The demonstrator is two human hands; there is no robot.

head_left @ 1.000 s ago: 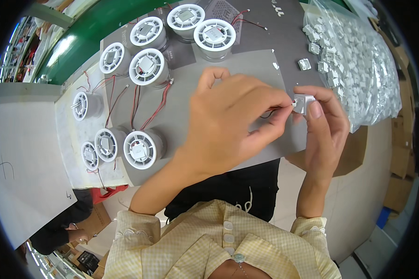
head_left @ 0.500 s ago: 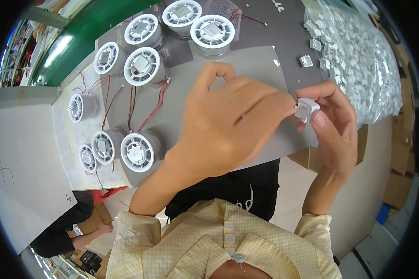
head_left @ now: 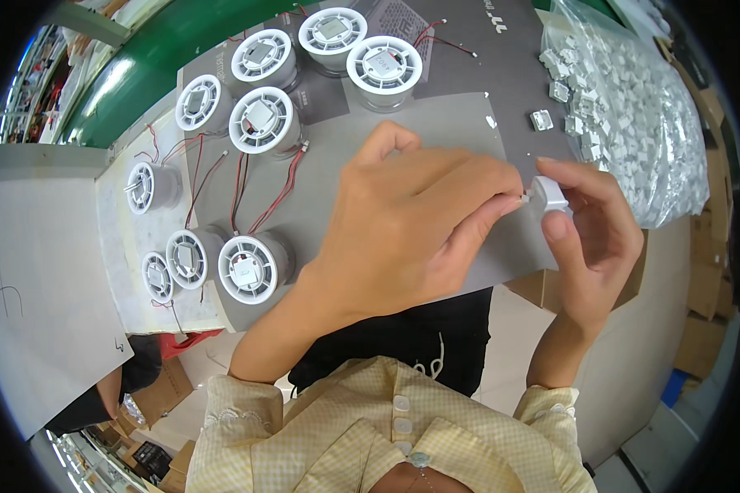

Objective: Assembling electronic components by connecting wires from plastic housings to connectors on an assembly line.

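Note:
Between the thumb and fingers of my right hand is a small white square plastic module, turned edge-on. My left hand reaches over from the left with thumb and forefinger pinched together. A tiny whitish tip shows at that pinch, right beside the module; most of whatever it belongs to is hidden by the fingers. Left of my left hand stand several clear cups with white spoked rims, among them a near cup and a middle cup, each with a square module at its centre. Red and black wires with white connectors trail from them.
A clear plastic bag full of small white square modules lies at the right, with a loose module near it. A grey mat covers the table. Below its right edge is an open cardboard box. Another person's arm shows at lower left.
The module in my right hand has turned from face-on to edge-on and shifted slightly. My left fingers stay pinched beside it. The other person's arm has moved.

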